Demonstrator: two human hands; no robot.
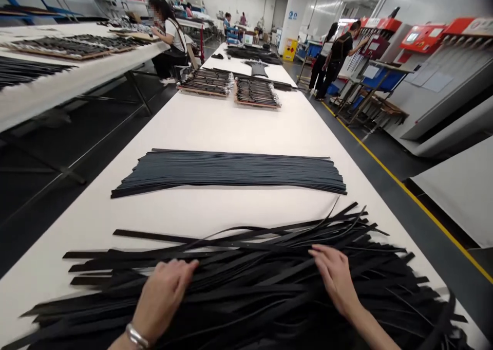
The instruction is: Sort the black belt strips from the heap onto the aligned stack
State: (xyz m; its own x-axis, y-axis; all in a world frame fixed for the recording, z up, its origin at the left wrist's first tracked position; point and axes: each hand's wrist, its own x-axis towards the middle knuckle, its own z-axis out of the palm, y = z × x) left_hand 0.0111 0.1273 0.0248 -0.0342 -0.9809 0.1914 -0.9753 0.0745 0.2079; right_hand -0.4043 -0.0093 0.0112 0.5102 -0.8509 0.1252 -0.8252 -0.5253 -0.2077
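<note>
A loose heap of long black strips (246, 273) lies across the near end of a long white table (215, 124). My left hand (164, 296) rests palm down on the left part of the heap, fingers bent over the strips, a silver bracelet on the wrist. My right hand (335, 278) lies flat on the right part of the heap with its fingers stretched out. Beyond the heap, a tidy row of dark strips (231, 171) is laid side by side across the table.
Farther along the table stand two boards of stacked strips (256, 93) and more dark pieces. A second table (57, 83) with strips runs on the left, where a person (169, 36) sits. Two people (333, 57) stand by red machines on the right. A yellow floor line (404, 185) borders the aisle.
</note>
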